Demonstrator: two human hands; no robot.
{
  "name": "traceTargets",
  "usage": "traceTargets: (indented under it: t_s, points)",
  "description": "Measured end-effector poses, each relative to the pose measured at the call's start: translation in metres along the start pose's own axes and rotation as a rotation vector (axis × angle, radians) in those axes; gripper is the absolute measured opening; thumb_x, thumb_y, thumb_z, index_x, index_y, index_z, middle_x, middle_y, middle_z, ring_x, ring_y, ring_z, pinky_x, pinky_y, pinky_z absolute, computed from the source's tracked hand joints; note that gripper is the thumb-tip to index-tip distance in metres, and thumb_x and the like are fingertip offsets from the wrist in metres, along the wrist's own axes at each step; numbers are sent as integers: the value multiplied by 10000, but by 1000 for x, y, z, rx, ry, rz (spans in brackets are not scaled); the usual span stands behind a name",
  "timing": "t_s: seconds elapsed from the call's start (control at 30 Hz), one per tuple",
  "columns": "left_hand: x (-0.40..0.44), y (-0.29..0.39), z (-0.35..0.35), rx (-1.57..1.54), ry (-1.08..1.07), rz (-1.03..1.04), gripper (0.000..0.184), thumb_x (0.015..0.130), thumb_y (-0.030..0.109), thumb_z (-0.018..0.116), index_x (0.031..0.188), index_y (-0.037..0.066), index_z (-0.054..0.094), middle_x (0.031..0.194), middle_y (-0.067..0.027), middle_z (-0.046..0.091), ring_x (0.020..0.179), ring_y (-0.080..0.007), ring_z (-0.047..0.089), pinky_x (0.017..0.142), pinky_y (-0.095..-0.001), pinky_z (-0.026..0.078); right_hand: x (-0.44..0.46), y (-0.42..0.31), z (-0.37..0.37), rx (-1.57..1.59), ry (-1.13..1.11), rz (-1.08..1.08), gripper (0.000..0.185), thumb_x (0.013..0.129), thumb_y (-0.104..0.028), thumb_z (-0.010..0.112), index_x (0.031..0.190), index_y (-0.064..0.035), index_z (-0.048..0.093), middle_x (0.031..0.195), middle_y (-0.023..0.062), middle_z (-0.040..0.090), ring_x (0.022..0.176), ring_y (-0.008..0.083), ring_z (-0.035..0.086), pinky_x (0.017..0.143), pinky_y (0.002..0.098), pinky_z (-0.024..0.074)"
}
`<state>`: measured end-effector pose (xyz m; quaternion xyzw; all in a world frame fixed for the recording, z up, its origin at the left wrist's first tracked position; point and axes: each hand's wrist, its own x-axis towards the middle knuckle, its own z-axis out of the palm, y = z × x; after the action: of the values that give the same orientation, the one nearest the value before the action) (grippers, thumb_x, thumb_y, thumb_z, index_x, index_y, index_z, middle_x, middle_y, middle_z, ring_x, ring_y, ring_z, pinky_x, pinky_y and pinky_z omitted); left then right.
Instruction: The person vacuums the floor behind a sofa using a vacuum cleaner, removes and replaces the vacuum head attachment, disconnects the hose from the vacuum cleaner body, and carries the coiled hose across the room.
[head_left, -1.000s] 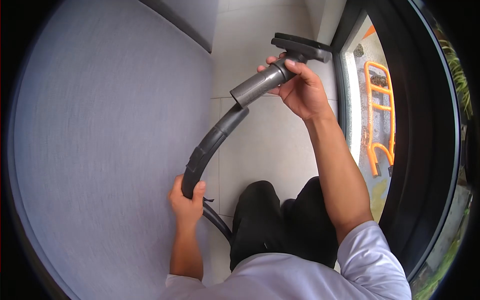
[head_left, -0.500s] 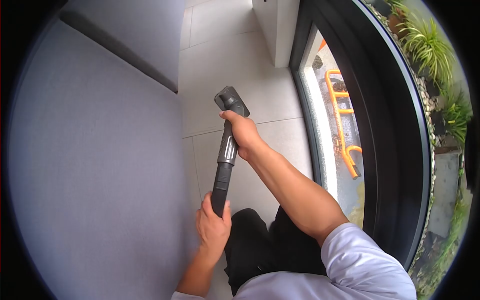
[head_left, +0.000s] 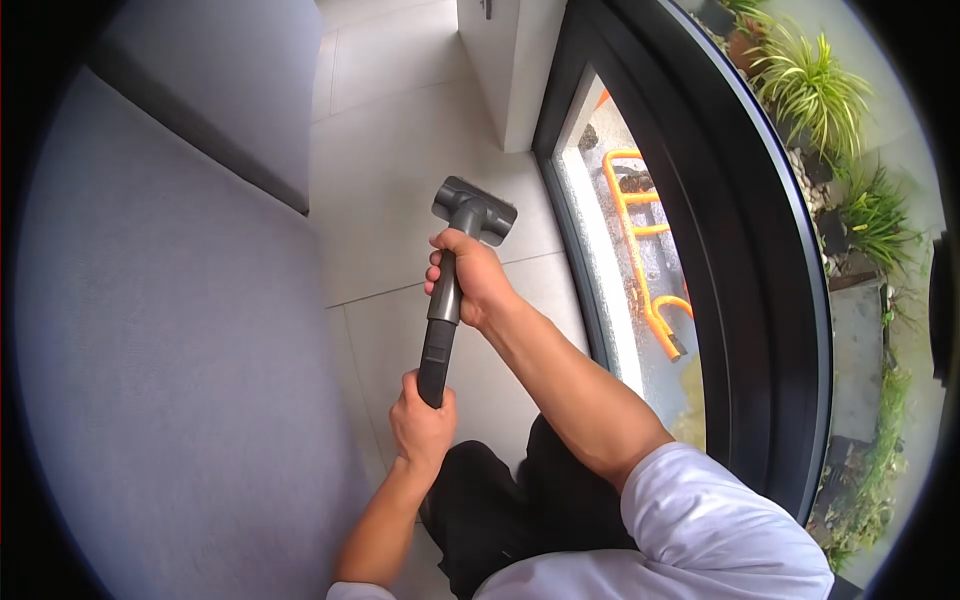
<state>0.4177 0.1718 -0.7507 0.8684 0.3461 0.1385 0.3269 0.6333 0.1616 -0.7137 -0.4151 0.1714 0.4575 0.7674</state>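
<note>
A dark grey vacuum nozzle [head_left: 480, 212] with a wide T-shaped head and a short tube is in front of me, above the tiled floor. My right hand [head_left: 470, 278] is wrapped round its neck, just below the head. Farther down, my left hand [head_left: 422, 422] grips the black lower end of the tube [head_left: 436, 352]. The head points away from me and lies crosswise. My left palm and fingers hide the bottom tip of the tube.
A large grey upholstered surface [head_left: 190, 330] fills the left, with another grey block [head_left: 220, 90] behind it. At right stands a black-framed glass door or window [head_left: 745, 270]. Beyond the glass are an orange metal frame [head_left: 632, 250] and plants [head_left: 815, 90]. A white panel [head_left: 510, 75] stands ahead.
The nozzle has turned, so its head shows wider and more crosswise. My right fingers now curl visibly round the neck. The surroundings have shifted left in view.
</note>
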Motion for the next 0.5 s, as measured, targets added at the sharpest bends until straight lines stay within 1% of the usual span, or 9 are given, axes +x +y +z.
traceTargets:
  t_s: [0.07,0.13,0.17,0.2,0.27,0.33,0.4,0.43,0.5]
  points:
    - [4,-8,6,13,-20,-7,259,873,155,696,1053,26,562,729,-199,678,702,-427,691,641,-487,536,13,7,-7,13,81,15,209,914,-157,633,1042,-24,532,830,55,548,608,153,565,535,340,558]
    - [11,-17,9,32,-40,-19,291,881,185,713,1072,29,558,738,-206,682,731,-434,694,667,-499,536,26,12,-17,-117,270,65,285,939,-239,666,1044,-16,523,879,76,545,674,179,581,648,383,582]
    - [20,-29,17,9,-89,-134,334,885,221,729,1093,30,549,760,-211,688,751,-440,694,686,-503,537,38,23,-33,-368,225,78,554,926,-389,722,1192,46,503,1069,148,569,979,295,644,885,469,558]
    - [32,-43,28,-20,-146,-246,378,890,257,745,1115,32,541,781,-215,695,770,-446,693,706,-508,538,33,27,-26,-561,362,179,895,880,-506,759,1402,106,367,1329,236,519,1317,425,498,1070,539,439]
    - [59,-76,56,11,-208,-279,435,899,320,749,1143,33,531,826,-213,709,795,-444,697,722,-503,540,25,36,-23,-712,302,65,1082,861,-548,763,1507,123,213,1528,302,357,1440,464,361,1114,534,405]
    - [98,-88,94,9,-248,-323,440,916,350,726,1156,36,533,872,-214,718,839,-436,701,739,-509,536,6,27,-26,-966,174,-158,1081,876,-560,741,1509,118,186,1523,332,362,1405,466,407,1110,501,420]
    - [129,-109,144,-12,-167,-236,442,926,373,712,1153,39,532,875,-216,719,851,-429,702,746,-513,537,-9,15,-27,-1075,146,-166,1026,888,-559,728,1496,109,243,1467,345,426,1382,454,444,1101,479,433]
    - [145,-111,164,-16,-81,-149,447,936,397,697,1150,41,532,879,-218,720,864,-422,704,752,-516,538,-16,8,-27,-1101,131,-210,989,883,-526,736,1468,130,283,1412,374,462,1346,464,484,1090,471,440]
    - [190,-72,175,109,-99,-226,450,950,409,674,1151,38,519,894,-226,719,869,-429,704,763,-524,543,-26,1,-29,-1167,161,-291,846,900,-478,729,1396,130,413,1347,383,524,1281,456,554,1049,458,468]
